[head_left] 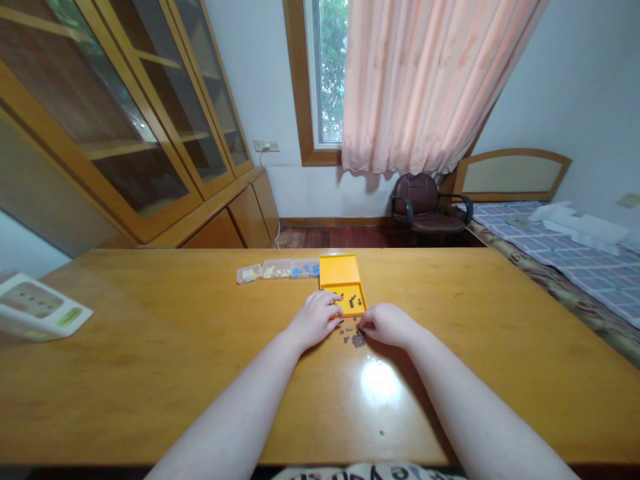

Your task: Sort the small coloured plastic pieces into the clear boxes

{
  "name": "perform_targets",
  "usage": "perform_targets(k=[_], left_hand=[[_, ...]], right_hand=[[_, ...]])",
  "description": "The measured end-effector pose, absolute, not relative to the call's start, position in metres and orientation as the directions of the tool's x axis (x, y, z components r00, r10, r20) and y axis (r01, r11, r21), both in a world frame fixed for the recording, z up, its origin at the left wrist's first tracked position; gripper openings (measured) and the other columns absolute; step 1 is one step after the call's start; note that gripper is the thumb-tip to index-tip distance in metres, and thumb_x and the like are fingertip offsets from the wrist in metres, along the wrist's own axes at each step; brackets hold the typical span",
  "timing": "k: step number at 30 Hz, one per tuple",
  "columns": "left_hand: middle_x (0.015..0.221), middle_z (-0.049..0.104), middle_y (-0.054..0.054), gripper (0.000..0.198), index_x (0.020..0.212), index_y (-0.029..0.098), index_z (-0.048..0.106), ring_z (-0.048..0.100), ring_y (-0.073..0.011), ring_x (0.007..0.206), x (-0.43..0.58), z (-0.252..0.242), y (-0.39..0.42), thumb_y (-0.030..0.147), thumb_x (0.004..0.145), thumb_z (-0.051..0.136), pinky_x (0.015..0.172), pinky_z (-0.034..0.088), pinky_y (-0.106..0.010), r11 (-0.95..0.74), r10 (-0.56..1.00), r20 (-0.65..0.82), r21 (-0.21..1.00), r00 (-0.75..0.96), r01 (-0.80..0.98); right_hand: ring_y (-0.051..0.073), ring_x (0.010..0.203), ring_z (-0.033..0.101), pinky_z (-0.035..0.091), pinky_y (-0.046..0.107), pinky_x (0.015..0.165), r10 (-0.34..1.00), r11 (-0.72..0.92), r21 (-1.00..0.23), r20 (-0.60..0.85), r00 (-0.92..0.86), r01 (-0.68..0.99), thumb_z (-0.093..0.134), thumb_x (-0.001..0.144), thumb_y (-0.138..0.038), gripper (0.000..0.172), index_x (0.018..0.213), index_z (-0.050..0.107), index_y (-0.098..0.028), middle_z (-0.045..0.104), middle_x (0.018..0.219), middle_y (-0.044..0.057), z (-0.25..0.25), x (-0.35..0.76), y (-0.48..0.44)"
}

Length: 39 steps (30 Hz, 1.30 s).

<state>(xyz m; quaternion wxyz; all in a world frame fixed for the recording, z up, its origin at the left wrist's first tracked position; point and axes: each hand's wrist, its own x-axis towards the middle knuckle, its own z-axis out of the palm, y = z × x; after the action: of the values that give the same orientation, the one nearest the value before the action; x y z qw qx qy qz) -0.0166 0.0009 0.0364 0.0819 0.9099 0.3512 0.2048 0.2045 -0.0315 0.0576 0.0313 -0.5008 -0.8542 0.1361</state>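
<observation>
A shirt [367, 473] with letters on it pokes in at the near edge, at 6 o'clock, with two bare arms reaching out over the table [150, 367]. The right hand [390, 325] has its thumb and fingers pinched close together at the edge of the dark bits [359, 341]. I cannot tell if it has hold of one. From its fingertips, the thickest clump lies just beside them, at about 7 o'clock, and a few loose ones lie toward 9 and 10. The clump is too small for me to tell which way its long side runs. The left hand [316, 317] is a bit farther off, and the clump is at 4 o'clock from it. Its fingers are bent with a gap by the thumb, over the near left corner of the yellow box [340, 270]. I cannot tell if it grips anything. The box is at 11 o'clock from the right hand, with its lid laid back and its long way running from 6 to 12. More dark bits sit inside. Beside it, toward 9 o'clock, are the blue tray [305, 269], the pale tray [277, 270] and the small tray [249, 274].
</observation>
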Motion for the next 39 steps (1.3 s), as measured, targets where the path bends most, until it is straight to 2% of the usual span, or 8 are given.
perform_targets(k=[3, 7, 17, 22, 26, 29, 35, 39], left_hand=[[0.113, 0.058, -0.002, 0.007, 0.083, 0.025, 0.067, 0.046, -0.0210, 0.111, -0.015, 0.040, -0.002, 0.029, 0.078, 0.063, 0.099, 0.033, -0.040, -0.788, 0.609, 0.252, 0.301, 0.752, 0.537], [0.113, 0.058, -0.003, 0.007, 0.082, 0.025, 0.068, 0.045, -0.0219, 0.111, -0.015, 0.040, -0.002, 0.029, 0.076, 0.066, 0.099, 0.032, -0.040, -0.788, 0.603, 0.202, 0.302, 0.772, 0.537], [0.110, 0.060, -0.003, 0.005, 0.077, 0.022, 0.067, 0.048, -0.0205, 0.108, -0.016, 0.036, 0.000, 0.026, 0.077, 0.064, 0.098, 0.034, -0.040, -0.800, 0.595, 0.264, 0.284, 0.759, 0.529], [0.110, 0.061, -0.004, 0.007, 0.080, 0.023, 0.066, 0.049, -0.0203, 0.108, -0.017, 0.038, 0.002, 0.023, 0.080, 0.059, 0.101, 0.033, -0.042, -0.745, 0.658, 0.443, 0.264, 0.608, 0.613], [0.111, 0.060, -0.005, 0.010, 0.086, 0.023, 0.066, 0.050, -0.0222, 0.108, -0.019, 0.034, 0.006, 0.020, 0.077, 0.063, 0.099, 0.035, -0.044, -0.657, 0.733, 0.453, 0.276, 0.508, 0.702], [0.112, 0.060, -0.006, 0.011, 0.086, 0.023, 0.067, 0.049, -0.0224, 0.109, -0.019, 0.033, 0.005, 0.021, 0.076, 0.064, 0.100, 0.035, -0.044, -0.684, 0.716, 0.426, 0.273, 0.553, 0.676], [0.113, 0.059, -0.002, 0.010, 0.087, 0.028, 0.069, 0.047, -0.0208, 0.111, -0.013, 0.036, -0.003, 0.028, 0.079, 0.062, 0.102, 0.031, -0.041, -0.807, 0.588, 0.295, 0.268, 0.753, 0.526], [0.115, 0.058, -0.001, 0.011, 0.088, 0.030, 0.069, 0.046, -0.0220, 0.112, -0.011, 0.035, -0.004, 0.030, 0.079, 0.063, 0.101, 0.031, -0.042, -0.812, 0.575, 0.232, 0.283, 0.785, 0.511]], right_hand=[[0.017, 0.070, 0.064, 0.038, 0.023, 0.061, 0.861, 0.467, -0.240, -0.094, -0.500, 0.851, 0.050, 0.078, -0.023, 0.025, 0.084, 0.074, -0.027, 0.073, 0.080, 0.002, 0.060, 0.203, -0.032], [0.016, 0.069, 0.063, 0.037, 0.023, 0.060, 0.854, 0.477, -0.246, -0.101, -0.511, 0.844, 0.052, 0.078, -0.025, 0.024, 0.087, 0.073, -0.028, 0.073, 0.080, 0.001, 0.060, 0.203, -0.032], [0.016, 0.069, 0.063, 0.038, 0.023, 0.062, 0.852, 0.498, -0.240, -0.045, -0.522, 0.834, 0.050, 0.080, -0.025, 0.023, 0.083, 0.073, -0.025, 0.073, 0.081, 0.002, 0.054, 0.201, -0.031], [0.016, 0.073, 0.064, 0.039, 0.023, 0.064, 0.872, 0.465, -0.256, -0.036, -0.489, 0.848, 0.051, 0.081, -0.026, 0.023, 0.085, 0.073, -0.025, 0.073, 0.084, 0.003, 0.052, 0.203, -0.030], [0.016, 0.074, 0.064, 0.040, 0.023, 0.065, 0.870, 0.466, -0.267, -0.036, -0.492, 0.844, 0.050, 0.081, -0.028, 0.024, 0.089, 0.072, -0.027, 0.073, 0.086, 0.002, 0.052, 0.203, -0.030], [0.016, 0.075, 0.064, 0.040, 0.023, 0.066, 0.858, 0.479, -0.268, -0.060, -0.511, 0.836, 0.051, 0.080, -0.026, 0.024, 0.090, 0.072, -0.029, 0.073, 0.087, 0.001, 0.051, 0.203, -0.030], [0.017, 0.070, 0.064, 0.039, 0.023, 0.062, 0.856, 0.488, -0.239, -0.057, -0.514, 0.840, 0.050, 0.081, -0.026, 0.023, 0.085, 0.073, -0.025, 0.073, 0.082, 0.002, 0.047, 0.199, -0.029], [0.016, 0.068, 0.063, 0.038, 0.023, 0.061, 0.858, 0.491, -0.227, -0.039, -0.512, 0.841, 0.051, 0.079, -0.024, 0.022, 0.083, 0.073, -0.025, 0.073, 0.081, 0.002, 0.048, 0.199, -0.029]])
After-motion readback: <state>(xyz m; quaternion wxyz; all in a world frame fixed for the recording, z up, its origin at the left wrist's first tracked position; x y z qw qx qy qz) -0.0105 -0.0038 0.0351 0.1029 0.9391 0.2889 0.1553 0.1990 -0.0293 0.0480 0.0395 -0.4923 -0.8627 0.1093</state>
